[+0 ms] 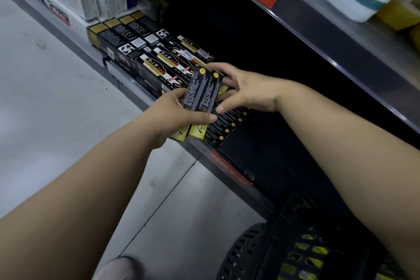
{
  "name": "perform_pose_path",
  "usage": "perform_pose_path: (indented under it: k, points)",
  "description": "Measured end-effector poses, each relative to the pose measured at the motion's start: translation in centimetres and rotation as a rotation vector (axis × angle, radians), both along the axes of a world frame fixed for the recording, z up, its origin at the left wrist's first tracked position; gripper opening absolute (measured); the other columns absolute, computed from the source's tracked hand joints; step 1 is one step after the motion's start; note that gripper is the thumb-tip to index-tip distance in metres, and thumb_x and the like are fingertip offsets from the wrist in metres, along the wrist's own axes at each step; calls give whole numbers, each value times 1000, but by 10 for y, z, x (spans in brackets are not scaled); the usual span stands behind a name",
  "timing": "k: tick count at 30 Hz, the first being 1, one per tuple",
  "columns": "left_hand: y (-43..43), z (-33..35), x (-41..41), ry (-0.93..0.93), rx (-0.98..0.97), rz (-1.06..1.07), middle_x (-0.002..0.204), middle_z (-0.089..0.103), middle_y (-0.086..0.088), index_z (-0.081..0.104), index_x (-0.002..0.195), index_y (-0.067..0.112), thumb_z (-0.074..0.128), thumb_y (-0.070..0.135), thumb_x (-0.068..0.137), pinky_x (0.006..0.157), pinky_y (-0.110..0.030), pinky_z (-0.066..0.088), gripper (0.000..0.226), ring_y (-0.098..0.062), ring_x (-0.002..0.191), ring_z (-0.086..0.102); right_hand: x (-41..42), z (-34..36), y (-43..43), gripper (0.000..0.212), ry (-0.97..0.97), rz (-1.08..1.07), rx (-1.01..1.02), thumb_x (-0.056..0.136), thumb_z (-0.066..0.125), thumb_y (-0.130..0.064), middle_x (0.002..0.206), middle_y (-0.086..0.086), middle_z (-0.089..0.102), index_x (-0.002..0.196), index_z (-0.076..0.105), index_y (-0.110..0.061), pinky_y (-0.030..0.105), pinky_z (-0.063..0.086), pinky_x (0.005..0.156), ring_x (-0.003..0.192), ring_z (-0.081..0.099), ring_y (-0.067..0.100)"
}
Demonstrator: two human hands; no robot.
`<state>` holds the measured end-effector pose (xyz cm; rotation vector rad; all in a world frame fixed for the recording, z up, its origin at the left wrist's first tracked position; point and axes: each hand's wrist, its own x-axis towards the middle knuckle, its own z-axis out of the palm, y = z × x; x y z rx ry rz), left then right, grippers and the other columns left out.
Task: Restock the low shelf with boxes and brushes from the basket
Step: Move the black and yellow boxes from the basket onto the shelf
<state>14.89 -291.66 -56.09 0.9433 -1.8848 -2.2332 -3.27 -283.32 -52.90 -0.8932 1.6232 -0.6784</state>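
The left forearm (91,177) and right forearm (341,132) reach forward and converge. The left hand (175,113) grips the pair of black boxes (202,92) from their left, thumb across their lower end. The right hand (250,92) clasps their right side, fingers curled over their top.

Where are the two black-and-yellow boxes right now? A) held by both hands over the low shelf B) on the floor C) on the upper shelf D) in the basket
A: the left hand and right hand both grip the boxes above the low shelf.
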Motion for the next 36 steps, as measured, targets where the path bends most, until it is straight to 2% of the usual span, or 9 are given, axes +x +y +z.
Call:
perform_pose_path:
  k: [5, 9, 11, 14, 18, 21, 27, 33, 36]
  points:
    - [3, -1, 2, -6, 54, 18, 100, 69, 0, 59, 98, 27, 77, 39, 56, 76, -24, 48, 47, -13, 93, 64, -2, 2, 4, 44, 78, -126, -33, 61, 78, -24, 99, 2, 65, 97, 54, -21, 24, 58, 73, 83, 69, 13]
    - [-1, -3, 3, -32, 117, 169, 99, 69, -5, 60, 98, 28, 68, 43, 80, 79, -39, 58, 25, -18, 72, 68, -37, -7, 31, 14, 174, -344, 76, 83, 64, -36, 69, -10, 67, 84, 58, -24, 14, 48, 49, 57, 66, 2]
    - [-1, -3, 2, -49, 109, 169, 98, 69, -6, 60, 112, 20, 66, 44, 82, 69, -34, 60, 39, -15, 64, 68, -54, -13, 44, 18, 141, -620, 76, 90, 56, -42, 72, -6, 66, 85, 60, -25, 15, 47, 46, 52, 63, 4]
    - [1, -3, -2, -65, 108, 156, 99, 69, -9, 59, 108, 19, 61, 42, 86, 60, -29, 59, 32, -13, 59, 69, -69, -25, 49, 30, 211, -862, 93, 93, 50, -45, 83, 0, 59, 97, 56, -15, 13, 47, 41, 64, 59, 11]
    - [1, -5, -8, -118, 94, 177, 105, 63, -7, 57, 103, 27, 56, 41, 86, 88, -42, 53, 22, -26, 97, 64, -68, -42, 27, 42, 284, -943, 86, 96, 48, -40, 94, 3, 54, 122, 50, -6, 12, 50, 42, 77, 54, 12]
    - [1, -7, -10, -100, 55, 169, 85, 63, 1, 59, 110, 17, 57, 36, 89, 69, -28, 48, 28, -14, 78, 62, -61, -52, 8, 43, 372, -827, 136, 99, 43, -35, 89, 2, 54, 127, 47, -3, 16, 49, 46, 84, 53, 17]
    - [1, -12, -11, -125, -11, 133, 93, 64, -3, 54, 105, 14, 61, 32, 88, 60, -22, 40, 26, -12, 78, 58, -48, -69, 3, 50, 714, -310, 402, 98, 46, -26, 141, 15, 43, 143, 33, -7, 34, 36, 102, 128, 43, 30]
    - [5, -12, -11, -176, 60, 90, 99, 68, -13, 52, 113, 6, 64, 29, 86, 69, -25, 53, 38, -21, 81, 64, -46, -71, 6, 57, 781, -110, 505, 98, 42, -8, 144, 15, 39, 149, 18, -14, 34, 35, 107, 128, 42, 31]
    - [6, -13, -10, -185, 101, 81, 101, 68, -15, 52, 109, 6, 64, 27, 87, 72, -26, 55, 33, -24, 87, 67, -40, -69, 5, 67, 964, -7, 619, 94, 46, -4, 148, 16, 28, 150, 11, -17, 41, 35, 108, 132, 34, 35]
